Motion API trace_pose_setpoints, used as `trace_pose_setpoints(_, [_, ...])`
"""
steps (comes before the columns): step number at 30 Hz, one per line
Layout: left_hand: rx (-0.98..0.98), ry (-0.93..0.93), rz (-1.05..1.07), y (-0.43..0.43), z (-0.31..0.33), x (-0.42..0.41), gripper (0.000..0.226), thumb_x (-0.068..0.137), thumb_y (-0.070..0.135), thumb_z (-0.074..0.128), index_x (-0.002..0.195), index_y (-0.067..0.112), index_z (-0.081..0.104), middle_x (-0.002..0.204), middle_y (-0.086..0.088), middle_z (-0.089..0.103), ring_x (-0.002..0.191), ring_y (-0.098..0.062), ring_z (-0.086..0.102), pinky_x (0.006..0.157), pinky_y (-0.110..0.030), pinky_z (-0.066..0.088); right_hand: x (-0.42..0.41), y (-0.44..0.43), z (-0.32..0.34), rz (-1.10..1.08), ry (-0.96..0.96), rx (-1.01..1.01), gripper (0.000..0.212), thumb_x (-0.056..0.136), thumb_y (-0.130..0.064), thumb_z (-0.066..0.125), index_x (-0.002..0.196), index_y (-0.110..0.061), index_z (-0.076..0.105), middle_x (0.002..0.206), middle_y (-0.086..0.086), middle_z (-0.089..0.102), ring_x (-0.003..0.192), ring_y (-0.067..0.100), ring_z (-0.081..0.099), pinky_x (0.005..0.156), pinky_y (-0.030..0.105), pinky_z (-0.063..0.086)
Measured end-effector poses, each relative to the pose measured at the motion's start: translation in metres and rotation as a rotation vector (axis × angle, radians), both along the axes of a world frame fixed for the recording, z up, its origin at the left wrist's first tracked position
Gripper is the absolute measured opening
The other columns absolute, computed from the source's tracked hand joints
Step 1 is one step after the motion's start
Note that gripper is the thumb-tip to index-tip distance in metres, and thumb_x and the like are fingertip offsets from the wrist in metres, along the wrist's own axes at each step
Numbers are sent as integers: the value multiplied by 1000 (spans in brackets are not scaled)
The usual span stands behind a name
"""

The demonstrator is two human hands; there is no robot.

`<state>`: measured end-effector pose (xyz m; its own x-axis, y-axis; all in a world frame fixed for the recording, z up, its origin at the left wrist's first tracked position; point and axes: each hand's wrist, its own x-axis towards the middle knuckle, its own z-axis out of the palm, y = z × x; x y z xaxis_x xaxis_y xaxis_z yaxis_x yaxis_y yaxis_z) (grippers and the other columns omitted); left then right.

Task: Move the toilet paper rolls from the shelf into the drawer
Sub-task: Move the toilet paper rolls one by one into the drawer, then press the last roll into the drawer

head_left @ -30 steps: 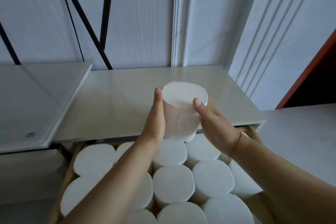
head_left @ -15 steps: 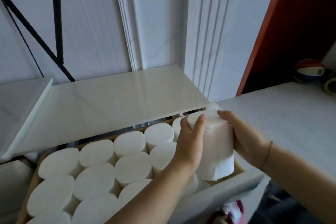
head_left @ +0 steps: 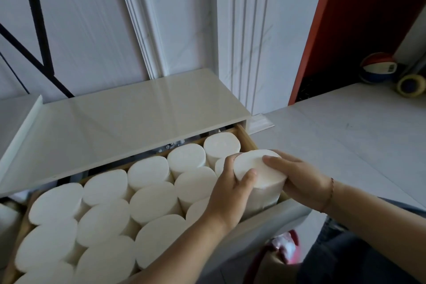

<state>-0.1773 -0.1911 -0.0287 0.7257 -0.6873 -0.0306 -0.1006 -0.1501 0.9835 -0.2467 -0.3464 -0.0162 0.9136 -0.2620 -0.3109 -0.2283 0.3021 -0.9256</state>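
A white toilet paper roll [head_left: 258, 169] stands upright in the right front corner of the open wooden drawer [head_left: 247, 136]. My left hand [head_left: 227, 193] grips its left side and my right hand [head_left: 297, 176] presses on its right side and top. Several other white rolls [head_left: 152, 200] stand packed upright across the drawer. The glossy white shelf [head_left: 129, 122] above the drawer has no rolls on it.
White panelled wall behind the shelf, with black metal bars [head_left: 39, 37] at left. A pale floor [head_left: 345, 136] lies to the right, with a red panel [head_left: 322, 30], a ball [head_left: 378, 67] and a tape roll [head_left: 411, 85]. A red object [head_left: 283, 249] sits below the drawer front.
Both hands carried the roll from above the shelf, down and to the right, into the drawer's right front corner, where it now sits lower among the others. The view turned right.
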Motion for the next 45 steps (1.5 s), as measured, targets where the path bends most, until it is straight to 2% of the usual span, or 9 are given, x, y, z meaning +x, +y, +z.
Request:
trace_pose_setpoints(8, [240,-124,-64,6,-15,5,32,86,22,61,116,28,56,114,12,60,103,-6,55,87,-21,44,5,-2,-7,218,266,-345,31,83,2,65,107,-17,64,116,10,63,106,30,62,87,43,57])
trace_pose_setpoints(13, [311,-318,-46,10,-19,7,35,79,17,70,112,27,62,97,24,48,108,-11,49,95,-24,40,6,-2,-15,236,326,-731,30,74,-10,78,95,-26,64,108,-3,64,101,17,62,94,35,53])
trace_pose_setpoints(17, [355,-406,-69,10,-18,7,35,79,16,70,112,25,62,112,10,54,112,-13,45,100,-32,38,8,3,-18,264,325,-1071,30,74,-22,78,94,-28,58,100,-8,56,93,13,57,81,19,47])
trace_pose_setpoints(20, [366,-388,-83,14,-13,5,33,82,24,67,113,25,60,106,13,51,110,-15,46,100,-36,38,1,9,-15,220,324,-1209,32,78,-29,75,103,-28,55,112,-2,50,93,13,53,87,24,47])
trace_pose_setpoints(23, [412,-398,-56,30,-9,4,35,85,34,62,119,27,56,112,10,54,112,-17,48,100,-38,40,-9,36,-15,192,227,-1284,41,84,-39,66,121,-28,50,132,-4,44,112,16,52,100,30,46])
trace_pose_setpoints(29, [479,-508,111,107,-3,4,44,90,42,52,131,30,45,142,9,42,132,-13,35,111,-34,26,-21,127,-13,323,30,-1361,50,94,-47,43,141,-33,33,156,-7,23,145,15,20,119,35,8])
trace_pose_setpoints(34, [617,-732,202,181,-6,-10,53,94,50,33,140,25,34,151,7,30,142,-10,14,116,-35,5,-28,176,-27,378,53,-1458,60,92,-62,19,146,-38,15,161,-10,5,149,12,-7,117,47,-17])
trace_pose_setpoints(37, [768,-819,222,208,-17,-28,63,91,60,15,144,27,26,155,8,22,144,-12,8,116,-44,2,-32,191,-34,403,29,-1567,74,85,-68,6,148,-33,23,160,-2,18,150,20,5,116,51,-16])
trace_pose_setpoints(45, [862,-960,226,224,-37,-39,60,96,51,18,139,16,40,148,-2,38,141,-22,24,112,-55,20,-28,194,-48,384,11,-1696,63,91,-56,32,144,-22,41,151,8,41,143,31,31,115,56,2])
